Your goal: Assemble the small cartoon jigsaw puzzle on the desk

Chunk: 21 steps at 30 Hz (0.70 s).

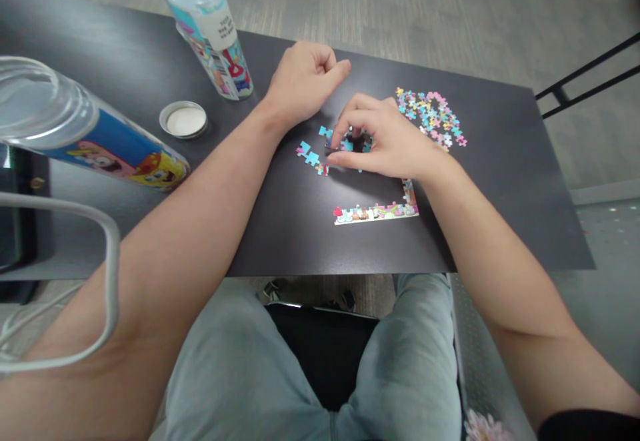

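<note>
My left hand [307, 81] rests on the dark table in a loose fist, thumb laid forward, with nothing visible in it. My right hand [375, 134] reaches over a small group of jigsaw puzzle pieces [311, 157], mostly light blue. Its fingers are curved down at the pieces, and a gap shows between thumb and index fingertip; part of the group is hidden beneath the palm. Nearer to me lies a joined strip of puzzle border [376, 213], which turns a corner at its right end and runs up toward my right wrist.
A pile of loose puzzle pieces [433, 117] lies beyond my right wrist. Two clear jars with cartoon labels, a rear jar [215, 34] and a nearer jar [115, 137], stand on the left beside a round lid [184, 121]. A pale cable [113, 281] loops at lower left.
</note>
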Motion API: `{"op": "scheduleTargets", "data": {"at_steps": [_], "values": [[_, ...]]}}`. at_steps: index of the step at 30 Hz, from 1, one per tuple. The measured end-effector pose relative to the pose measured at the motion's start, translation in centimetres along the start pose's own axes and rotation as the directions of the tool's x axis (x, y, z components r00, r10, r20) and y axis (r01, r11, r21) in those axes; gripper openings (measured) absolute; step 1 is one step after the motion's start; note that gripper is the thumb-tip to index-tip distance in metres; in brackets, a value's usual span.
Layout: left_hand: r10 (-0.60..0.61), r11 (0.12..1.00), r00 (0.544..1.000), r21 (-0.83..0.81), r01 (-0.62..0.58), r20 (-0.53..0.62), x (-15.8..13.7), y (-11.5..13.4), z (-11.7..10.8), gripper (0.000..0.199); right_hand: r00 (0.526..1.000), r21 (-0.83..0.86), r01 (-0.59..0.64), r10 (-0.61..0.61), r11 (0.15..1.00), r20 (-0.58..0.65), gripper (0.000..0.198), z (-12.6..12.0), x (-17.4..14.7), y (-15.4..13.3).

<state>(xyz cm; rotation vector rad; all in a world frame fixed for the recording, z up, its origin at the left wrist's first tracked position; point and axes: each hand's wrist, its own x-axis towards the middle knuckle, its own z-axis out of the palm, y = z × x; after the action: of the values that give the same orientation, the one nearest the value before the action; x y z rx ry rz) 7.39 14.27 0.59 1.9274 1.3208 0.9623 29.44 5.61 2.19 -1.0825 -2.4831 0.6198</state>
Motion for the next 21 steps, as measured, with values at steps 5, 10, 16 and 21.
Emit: {"op": "scheduleTargets", "data": {"at_steps": [5,10,16,21], "values": [[0.000,1.000,1.000,0.026,0.000,0.006,0.0,0.2,0.0,0.045,0.991,0.024,0.071,-0.073,0.997,0.109,0.018,0.5,0.0,-1.2],[0.002,1.000,1.000,0.013,-0.002,0.009,0.1,0.0,0.0,0.050,0.992,0.043,0.087,-0.091,0.995,0.092,0.016,-0.8,-0.4,-0.4],[-0.011,1.000,0.999,0.010,0.011,0.047,0.3,-0.3,-0.2,0.052,0.975,-0.076,-0.117,0.100,0.990,-0.200,0.016,-4.2,-1.4,0.9],[0.041,0.999,0.999,0.001,-0.041,0.015,0.2,-0.5,-0.3,0.049,0.963,-0.184,-0.210,0.170,0.960,-0.211,0.012,-4.9,-2.0,2.4]]}}
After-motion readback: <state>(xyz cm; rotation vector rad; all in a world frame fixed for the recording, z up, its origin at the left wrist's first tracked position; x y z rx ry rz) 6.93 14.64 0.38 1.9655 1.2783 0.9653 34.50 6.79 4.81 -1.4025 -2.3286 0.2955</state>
